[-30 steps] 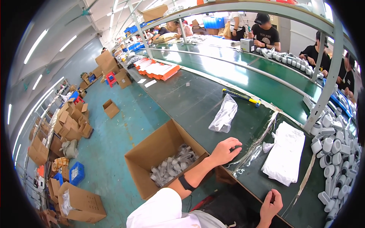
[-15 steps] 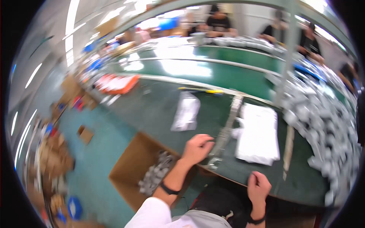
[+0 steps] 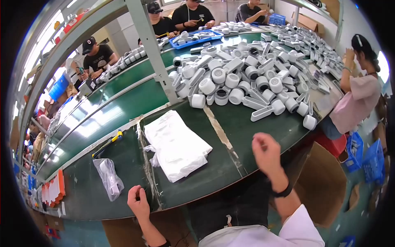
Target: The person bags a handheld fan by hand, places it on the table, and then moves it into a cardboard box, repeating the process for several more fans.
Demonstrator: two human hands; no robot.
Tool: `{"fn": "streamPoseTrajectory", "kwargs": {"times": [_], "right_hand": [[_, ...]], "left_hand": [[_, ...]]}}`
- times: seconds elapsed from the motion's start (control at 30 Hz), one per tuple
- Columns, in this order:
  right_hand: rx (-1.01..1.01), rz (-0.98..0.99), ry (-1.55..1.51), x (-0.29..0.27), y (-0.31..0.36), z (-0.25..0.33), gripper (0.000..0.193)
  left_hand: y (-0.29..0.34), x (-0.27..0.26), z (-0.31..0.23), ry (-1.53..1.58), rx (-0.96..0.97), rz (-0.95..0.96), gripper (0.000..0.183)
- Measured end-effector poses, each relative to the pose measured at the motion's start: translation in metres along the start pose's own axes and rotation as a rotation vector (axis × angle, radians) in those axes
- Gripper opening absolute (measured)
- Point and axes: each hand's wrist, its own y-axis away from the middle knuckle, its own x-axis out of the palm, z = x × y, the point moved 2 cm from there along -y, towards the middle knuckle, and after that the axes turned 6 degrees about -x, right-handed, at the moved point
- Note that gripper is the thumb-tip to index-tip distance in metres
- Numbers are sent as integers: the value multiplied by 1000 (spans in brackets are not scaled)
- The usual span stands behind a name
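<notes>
My left hand [image 3: 138, 201] is at the table's front edge, fingers loosely curled, thumb apart, nothing in it. Close by lies a clear plastic bag [image 3: 108, 179] with a whitish handled piece inside. My right hand [image 3: 266, 154] is over the front edge at the right, half curled, holding nothing I can see. Beyond it spreads a big heap of grey-white handled pieces with round heads [image 3: 235, 95]; one piece [image 3: 268, 110] lies nearest that hand. Between my hands, a stack of white plastic bags [image 3: 176, 146] rests on the dark green tabletop [image 3: 224, 166].
A yellow-and-black utility knife [image 3: 108, 144] lies behind the bagged piece. A metal post [image 3: 153, 51] rises at the table's back edge. At right stands a cardboard box [image 3: 323, 185]. A person in pink [image 3: 357, 101] is beyond it; several others work across the table.
The view has swung right, bringing the heap to the middle. My left hand has gone from above a carton to the table edge; my right hand has come up nearer the heap.
</notes>
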Motion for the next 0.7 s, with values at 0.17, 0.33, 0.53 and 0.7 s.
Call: {"fn": "streamPoseTrajectory", "kwargs": {"times": [0.17, 0.33, 0.53, 0.7], "right_hand": [[260, -17, 407, -50, -69, -60, 35], [248, -260, 584, -80, -71, -107, 43], [380, -378, 1020, -172, -71, -146, 70], [532, -173, 771, -191, -66, -164, 66]], "left_hand": [[-4, 8, -1, 11, -9, 19, 13], [0, -3, 11, 21, -16, 14, 13], [-4, 3, 1, 1, -13, 26, 13], [-5, 3, 14, 49, -38, 17, 13]]}}
